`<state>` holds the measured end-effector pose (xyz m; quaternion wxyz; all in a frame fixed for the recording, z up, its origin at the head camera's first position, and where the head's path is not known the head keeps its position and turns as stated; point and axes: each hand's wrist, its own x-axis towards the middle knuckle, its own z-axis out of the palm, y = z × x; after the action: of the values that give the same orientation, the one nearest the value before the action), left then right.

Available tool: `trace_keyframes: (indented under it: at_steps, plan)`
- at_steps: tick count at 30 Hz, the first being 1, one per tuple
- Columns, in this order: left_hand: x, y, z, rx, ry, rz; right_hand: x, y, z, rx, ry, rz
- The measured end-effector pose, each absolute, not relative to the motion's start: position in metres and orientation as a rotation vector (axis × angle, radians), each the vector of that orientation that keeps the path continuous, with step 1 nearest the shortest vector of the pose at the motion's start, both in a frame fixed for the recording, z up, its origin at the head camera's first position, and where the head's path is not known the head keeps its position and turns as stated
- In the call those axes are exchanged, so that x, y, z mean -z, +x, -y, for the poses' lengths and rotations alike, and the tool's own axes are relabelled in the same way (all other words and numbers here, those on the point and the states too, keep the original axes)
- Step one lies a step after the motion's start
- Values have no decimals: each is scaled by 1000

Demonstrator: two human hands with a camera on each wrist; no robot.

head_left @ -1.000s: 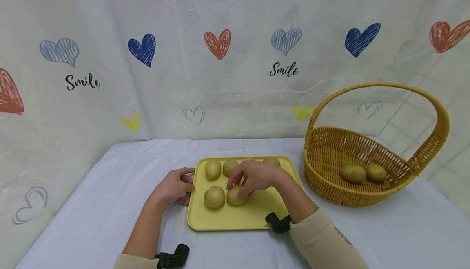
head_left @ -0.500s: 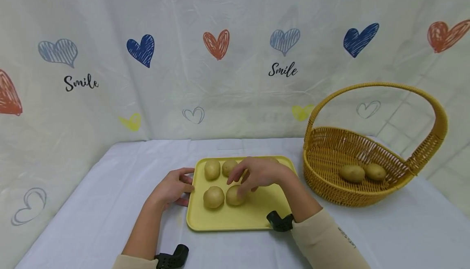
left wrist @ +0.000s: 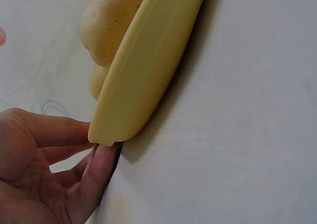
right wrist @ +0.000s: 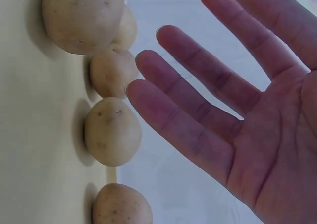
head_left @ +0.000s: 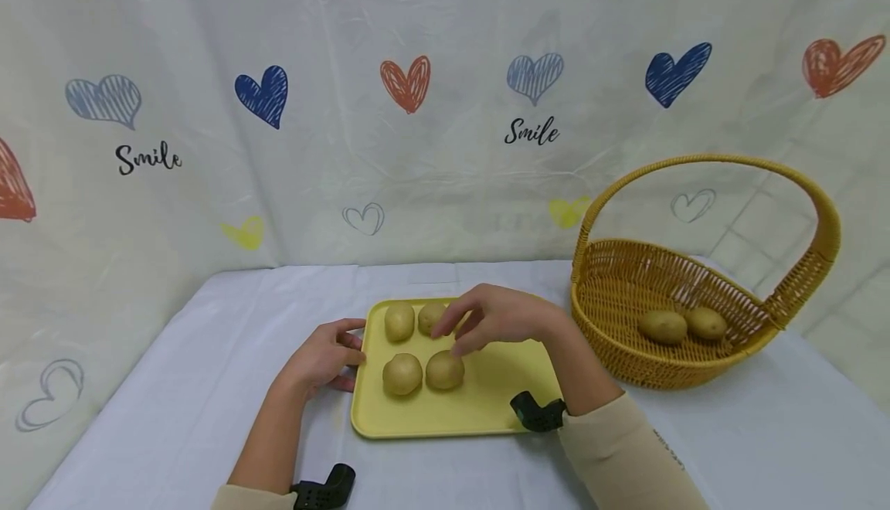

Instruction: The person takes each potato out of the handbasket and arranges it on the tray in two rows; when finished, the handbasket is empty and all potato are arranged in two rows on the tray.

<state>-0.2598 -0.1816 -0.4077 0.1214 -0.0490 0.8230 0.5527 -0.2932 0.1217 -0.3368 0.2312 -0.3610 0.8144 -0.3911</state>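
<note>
My left hand [head_left: 327,357] grips the left edge of a yellow tray [head_left: 480,409]; in the left wrist view its fingertips [left wrist: 103,157] meet the rim and underside. On the tray two potatoes stand in front, one at the left [head_left: 402,375] and one to its right [head_left: 445,370]. Behind them lie another potato [head_left: 399,321] and one [head_left: 430,318] partly covered by my right hand [head_left: 497,317]. That hand hovers over the tray and holds nothing; the right wrist view shows its fingers extended, apart from the nearby potatoes [right wrist: 113,131]. It hides the tray's back right.
A wicker basket [head_left: 660,376] with a tall arched handle stands right of the tray, holding two potatoes [head_left: 664,327]. White cloth [head_left: 264,301] covers the table, and a curtain printed with hearts [head_left: 405,83] hangs behind.
My right hand has let go of the front right potato and risen up and to the right, leaving that potato in place. The left hand stays at the tray's edge.
</note>
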Motion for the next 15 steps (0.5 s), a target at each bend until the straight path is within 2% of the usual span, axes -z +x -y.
trace_keyframes:
  at_steps: [15]
  plan:
    - [409, -261, 183, -1604, -132, -2398, 317, -285, -146, 1207, -1072, -2208]
